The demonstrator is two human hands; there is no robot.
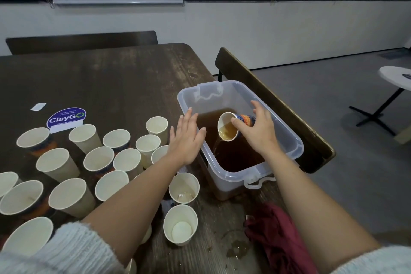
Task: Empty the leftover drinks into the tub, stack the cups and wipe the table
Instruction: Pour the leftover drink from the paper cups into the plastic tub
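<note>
My right hand grips a paper cup tipped on its side over the clear plastic tub. Brown drink runs from the cup's rim into the brown liquid inside the tub. My left hand hovers flat with straight fingers over the tub's left rim and holds nothing. Several white paper cups stand upright on the dark wooden table to the left. Two more cups stand near the tub's front. A dark red cloth lies crumpled at the table's front right.
Small puddles wet the table beside the cloth. A blue ClayGo sign and a white card sit beyond the cups. Chair backs stand behind the table and right of the tub. A white round table stands far right.
</note>
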